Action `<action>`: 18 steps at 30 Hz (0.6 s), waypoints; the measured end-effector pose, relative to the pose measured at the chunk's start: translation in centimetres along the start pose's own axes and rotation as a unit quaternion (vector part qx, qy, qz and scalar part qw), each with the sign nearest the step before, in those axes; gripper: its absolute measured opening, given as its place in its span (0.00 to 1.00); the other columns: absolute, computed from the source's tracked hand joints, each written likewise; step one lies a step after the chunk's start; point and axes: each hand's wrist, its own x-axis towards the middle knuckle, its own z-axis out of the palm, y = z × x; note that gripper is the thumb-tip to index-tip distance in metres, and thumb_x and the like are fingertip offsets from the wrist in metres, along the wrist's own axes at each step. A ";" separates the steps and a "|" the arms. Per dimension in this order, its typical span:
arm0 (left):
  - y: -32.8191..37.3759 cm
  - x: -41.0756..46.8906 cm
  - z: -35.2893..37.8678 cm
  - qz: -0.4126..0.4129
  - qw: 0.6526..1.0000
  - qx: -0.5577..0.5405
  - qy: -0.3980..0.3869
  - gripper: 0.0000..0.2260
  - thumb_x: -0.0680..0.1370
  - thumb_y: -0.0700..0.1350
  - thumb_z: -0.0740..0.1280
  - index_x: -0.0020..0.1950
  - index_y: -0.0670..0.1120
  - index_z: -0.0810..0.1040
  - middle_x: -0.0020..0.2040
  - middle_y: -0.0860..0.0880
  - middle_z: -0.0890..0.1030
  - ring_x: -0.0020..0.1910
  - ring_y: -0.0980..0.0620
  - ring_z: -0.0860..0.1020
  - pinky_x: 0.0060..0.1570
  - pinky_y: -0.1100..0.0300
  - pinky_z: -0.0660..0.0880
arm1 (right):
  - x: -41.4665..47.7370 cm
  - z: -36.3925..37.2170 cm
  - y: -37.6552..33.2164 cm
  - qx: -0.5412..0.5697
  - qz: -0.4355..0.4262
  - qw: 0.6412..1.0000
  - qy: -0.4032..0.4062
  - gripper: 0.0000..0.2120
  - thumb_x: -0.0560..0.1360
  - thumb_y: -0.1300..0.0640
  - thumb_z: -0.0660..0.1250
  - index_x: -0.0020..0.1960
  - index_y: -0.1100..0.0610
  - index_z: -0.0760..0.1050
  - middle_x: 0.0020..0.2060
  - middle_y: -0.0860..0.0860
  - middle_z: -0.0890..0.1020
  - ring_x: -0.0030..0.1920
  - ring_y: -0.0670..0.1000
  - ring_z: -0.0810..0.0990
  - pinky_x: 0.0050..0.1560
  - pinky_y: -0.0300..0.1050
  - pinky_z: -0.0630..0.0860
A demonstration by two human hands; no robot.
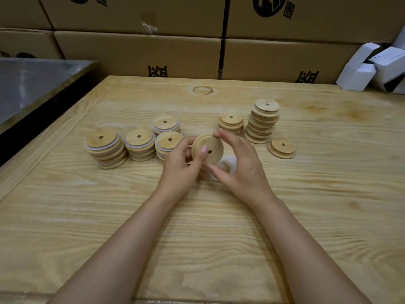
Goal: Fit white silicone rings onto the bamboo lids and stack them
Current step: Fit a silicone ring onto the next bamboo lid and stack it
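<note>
I'm seeing the left hand (183, 165) and the right hand (243, 170) both pinching one smooth, round bamboo lid (213, 143) — tilted, a small hole at its centre — just above the grainy wooden table (197, 227).

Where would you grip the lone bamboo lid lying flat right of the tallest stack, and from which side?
Pinch the lone lid by its narrower upper step, coming from above and the right. It lies flat on the table, so the wide lower flange likely leaves no gap beneath, and the tallest stack crowds its left.
</note>
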 end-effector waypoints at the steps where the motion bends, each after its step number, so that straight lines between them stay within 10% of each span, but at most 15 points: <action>1: -0.1 0.0 0.0 0.001 1.000 -0.005 0.006 0.06 0.74 0.51 0.66 0.50 0.55 0.75 0.41 0.51 0.83 0.41 0.52 0.82 0.39 0.48 0.80 | 0.0 0.0 0.2 0.006 0.024 1.000 -0.001 0.31 0.69 0.55 0.74 0.69 0.58 0.67 0.63 0.51 0.76 0.64 0.50 0.72 0.66 0.43 0.64; 8: -0.7 0.1 -0.2 0.010 0.998 0.059 0.012 0.06 0.74 0.54 0.65 0.51 0.61 0.74 0.45 0.53 0.83 0.47 0.51 0.82 0.45 0.41 0.79 | -0.1 0.4 2.5 -0.089 0.259 0.961 -0.027 0.14 0.74 0.50 0.68 0.56 0.57 0.79 0.53 0.52 0.79 0.58 0.55 0.71 0.59 0.42 0.64; 18: -0.7 0.2 -0.2 0.001 0.998 0.053 0.021 0.07 0.73 0.55 0.65 0.50 0.66 0.75 0.44 0.54 0.83 0.47 0.52 0.82 0.46 0.41 0.79 | 0.1 -0.2 1.6 -0.059 0.228 0.971 0.038 0.04 0.72 0.59 0.71 0.44 0.59 0.82 0.43 0.54 0.79 0.50 0.56 0.75 0.55 0.53 0.70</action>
